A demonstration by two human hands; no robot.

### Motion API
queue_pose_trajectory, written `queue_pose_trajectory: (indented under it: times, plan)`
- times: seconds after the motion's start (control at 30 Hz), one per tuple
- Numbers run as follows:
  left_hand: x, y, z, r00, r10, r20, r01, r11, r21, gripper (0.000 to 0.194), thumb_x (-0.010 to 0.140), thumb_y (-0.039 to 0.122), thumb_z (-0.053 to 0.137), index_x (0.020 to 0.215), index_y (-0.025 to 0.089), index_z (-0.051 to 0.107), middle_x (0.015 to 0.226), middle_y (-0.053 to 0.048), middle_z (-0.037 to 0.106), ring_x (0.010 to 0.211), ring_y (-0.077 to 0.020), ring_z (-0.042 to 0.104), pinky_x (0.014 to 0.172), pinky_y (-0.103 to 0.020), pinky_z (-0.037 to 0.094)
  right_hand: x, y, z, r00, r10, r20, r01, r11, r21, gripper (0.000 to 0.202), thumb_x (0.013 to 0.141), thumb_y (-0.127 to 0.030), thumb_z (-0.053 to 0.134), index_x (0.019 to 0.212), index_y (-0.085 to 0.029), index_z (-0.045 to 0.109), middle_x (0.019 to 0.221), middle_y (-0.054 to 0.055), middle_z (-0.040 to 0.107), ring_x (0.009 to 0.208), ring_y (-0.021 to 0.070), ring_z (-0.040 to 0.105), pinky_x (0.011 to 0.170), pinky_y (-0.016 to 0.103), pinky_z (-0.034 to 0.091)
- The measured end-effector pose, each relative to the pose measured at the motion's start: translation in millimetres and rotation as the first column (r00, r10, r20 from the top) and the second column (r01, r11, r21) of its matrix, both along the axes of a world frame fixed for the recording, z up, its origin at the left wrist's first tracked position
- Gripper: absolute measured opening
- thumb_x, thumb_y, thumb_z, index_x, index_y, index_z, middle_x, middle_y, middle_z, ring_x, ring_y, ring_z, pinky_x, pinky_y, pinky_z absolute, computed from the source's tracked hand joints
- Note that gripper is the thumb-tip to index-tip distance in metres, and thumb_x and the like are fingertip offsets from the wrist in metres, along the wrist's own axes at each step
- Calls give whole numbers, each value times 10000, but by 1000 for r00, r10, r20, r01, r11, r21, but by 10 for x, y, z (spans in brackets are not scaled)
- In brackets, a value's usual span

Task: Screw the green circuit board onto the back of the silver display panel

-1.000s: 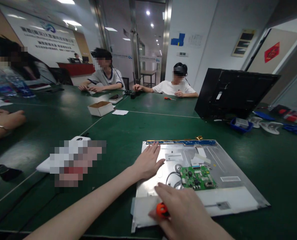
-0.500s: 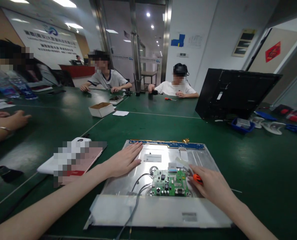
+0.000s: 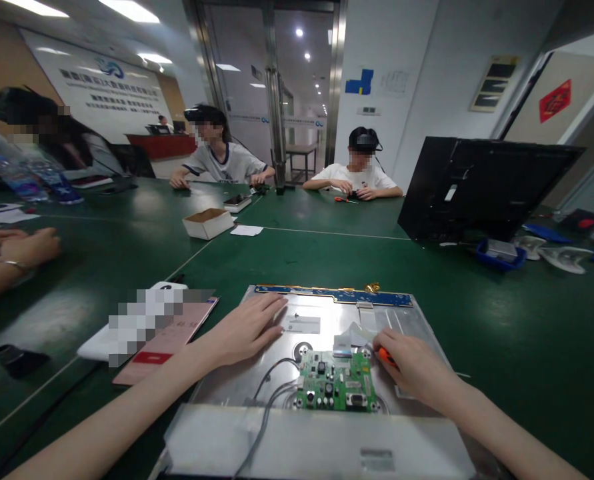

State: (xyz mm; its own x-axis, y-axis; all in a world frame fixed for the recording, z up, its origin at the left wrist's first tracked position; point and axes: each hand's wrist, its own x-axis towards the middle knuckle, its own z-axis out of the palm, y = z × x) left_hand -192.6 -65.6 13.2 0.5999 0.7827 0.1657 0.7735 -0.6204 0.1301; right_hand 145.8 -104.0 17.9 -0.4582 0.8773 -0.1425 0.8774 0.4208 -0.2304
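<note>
The metal back of a display panel (image 3: pixel 227 380) lies in front of me on the green table. My left hand (image 3: pixel 249 330) rests on its upper left part with the fingers stretched out. My right hand (image 3: pixel 414 363) is closed around an orange-handled screwdriver (image 3: pixel 387 358), whose shaft I cannot make out. A pale strip of tape or film (image 3: pixel 359 333) extends from this hand's fingertips over the top of a green circuit board (image 3: pixel 334 380). Grey cables (image 3: pixel 268 413) run from the board's left side. A narrow blue circuit board (image 3: pixel 321 294) lines the panel's far edge.
Left of the panel lie a pink folder (image 3: pixel 177 333) and a white device (image 3: pixel 97 341). Beyond stands an open white box (image 3: pixel 207 225). A black monitor (image 3: pixel 487 190) and a blue tray (image 3: pixel 500 255) are at the right. Several people sit around the table (image 3: pixel 297 260).
The view has shifted slightly. The pale strip has moved and bunched near the board's top, beside my right fingertips. My left hand stays on the panel. The person opposite has brought both hands together.
</note>
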Motion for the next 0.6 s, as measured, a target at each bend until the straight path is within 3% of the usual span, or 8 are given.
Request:
queue_pose_trajectory:
  times: [0.13, 0.33, 0.43, 0.6]
  plan:
    - [159, 62, 8, 996, -33, 80, 41, 995, -94, 281, 933, 273, 512, 1181, 168, 592, 1130, -123, 644, 1017, -270, 610, 878, -394, 487, -13, 21, -3, 1000, -22, 5, 22, 999, -24, 183, 909, -113, 474, 1004, -161, 623, 1019, 99, 668, 890, 257, 661, 712, 355, 479]
    - [368, 253, -41, 985, 16, 174, 10, 990, -143, 60, 876, 153, 564, 905, 165, 616, 962, -81, 633, 848, -221, 607, 745, -309, 470, -97, 60, 34, 997, -75, 30, 76, 997, -24, 146, 862, -104, 527, 948, -157, 633, 982, 101, 669, 871, 253, 659, 699, 335, 457]
    - [407, 271, -64, 982, 12, 190, 14, 991, -136, 123, 873, 91, 535, 792, 161, 596, 883, -62, 619, 785, -197, 592, 701, -281, 446, -100, 108, 28, 996, -79, 44, 79, 997, -9, 145, 838, -95, 544, 913, -157, 652, 958, 104, 675, 859, 255, 655, 689, 328, 444]
    - [407, 205, -84, 974, 6, 225, 17, 995, -100, 166, 890, 73, 503, 786, 159, 600, 834, -59, 614, 763, -194, 584, 681, -276, 428, -153, 217, 110, 997, -61, 43, 58, 997, 50, 160, 822, -70, 536, 881, -148, 662, 937, 112, 679, 833, 242, 638, 683, 320, 421]
